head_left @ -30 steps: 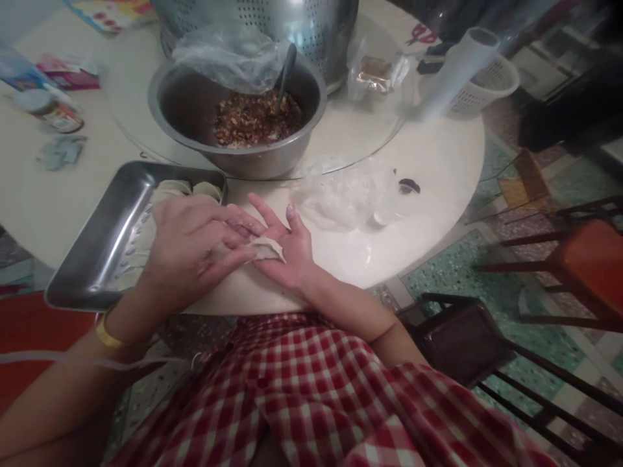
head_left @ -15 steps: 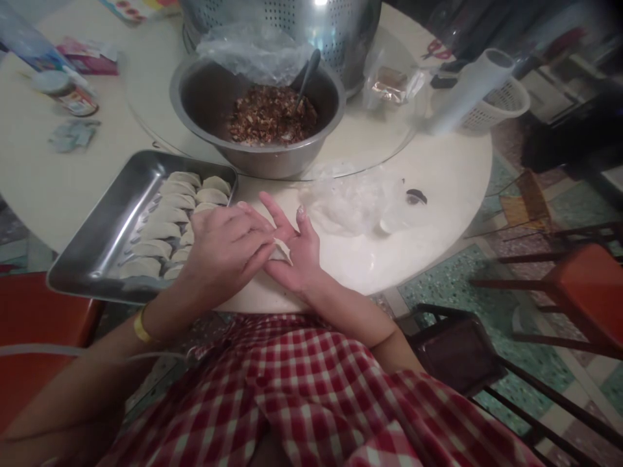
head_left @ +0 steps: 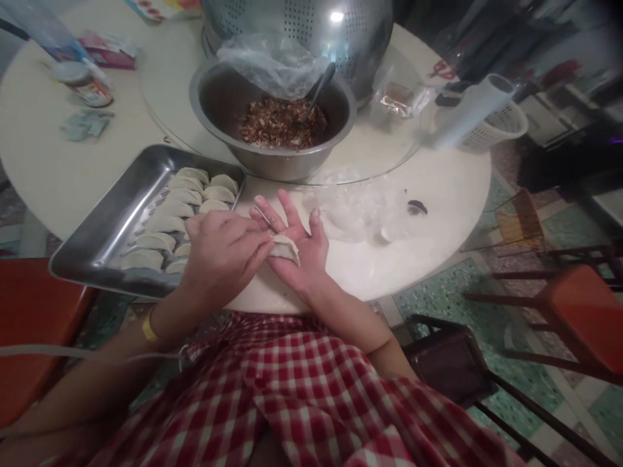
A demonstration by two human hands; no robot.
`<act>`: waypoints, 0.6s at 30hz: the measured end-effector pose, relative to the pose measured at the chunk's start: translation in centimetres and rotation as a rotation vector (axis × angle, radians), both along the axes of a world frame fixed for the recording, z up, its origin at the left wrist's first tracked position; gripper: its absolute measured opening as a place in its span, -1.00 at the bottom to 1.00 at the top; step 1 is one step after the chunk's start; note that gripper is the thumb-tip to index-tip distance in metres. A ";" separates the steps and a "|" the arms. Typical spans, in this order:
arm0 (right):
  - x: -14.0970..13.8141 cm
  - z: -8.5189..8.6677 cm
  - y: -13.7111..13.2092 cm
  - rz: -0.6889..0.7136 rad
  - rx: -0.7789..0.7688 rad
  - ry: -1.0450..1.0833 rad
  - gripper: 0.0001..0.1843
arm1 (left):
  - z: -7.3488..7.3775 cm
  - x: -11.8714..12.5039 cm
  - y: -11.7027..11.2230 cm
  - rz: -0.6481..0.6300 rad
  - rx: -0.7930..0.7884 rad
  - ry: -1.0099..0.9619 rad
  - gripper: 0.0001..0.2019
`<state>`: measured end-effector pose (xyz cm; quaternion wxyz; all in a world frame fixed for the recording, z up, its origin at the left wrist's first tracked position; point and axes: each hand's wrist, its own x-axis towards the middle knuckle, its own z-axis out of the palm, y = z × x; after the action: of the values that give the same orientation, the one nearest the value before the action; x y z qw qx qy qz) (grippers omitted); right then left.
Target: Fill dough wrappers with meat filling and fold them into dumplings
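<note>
Dumpling [head_left: 285, 249] rests on the flat, finger-spread palm of the right hand [head_left: 308, 255], one end pinched in the close grip of the left hand [head_left: 221, 250]; remotely, I judge edge-sealing underway, the next move calling for light pressing along the rim.

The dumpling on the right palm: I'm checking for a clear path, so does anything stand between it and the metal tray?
Yes: the left hand stands between the dumpling on the right hand and the tray, hiding part of the tray. No other object shows between them.
</note>
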<state>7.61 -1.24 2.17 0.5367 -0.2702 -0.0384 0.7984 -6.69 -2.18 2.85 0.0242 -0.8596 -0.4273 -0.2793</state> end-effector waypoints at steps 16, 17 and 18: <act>0.1 -0.3 -0.3 -0.042 0.070 -0.025 -0.40 | -0.4 -0.1 -0.9 0.089 -0.078 -0.068 -0.80; 0.1 -0.3 -0.3 -0.044 0.070 -0.035 -0.39 | -0.4 0.0 -1.0 0.094 -0.070 -0.080 -0.81; 0.2 -0.3 -0.3 -0.047 0.069 -0.041 -0.38 | -0.5 0.0 -1.0 0.102 -0.069 -0.093 -0.81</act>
<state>7.77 -1.50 1.85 0.5634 -0.2687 -0.0707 0.7780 -6.67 -3.13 2.40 -0.0112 -0.8232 -0.4804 -0.3023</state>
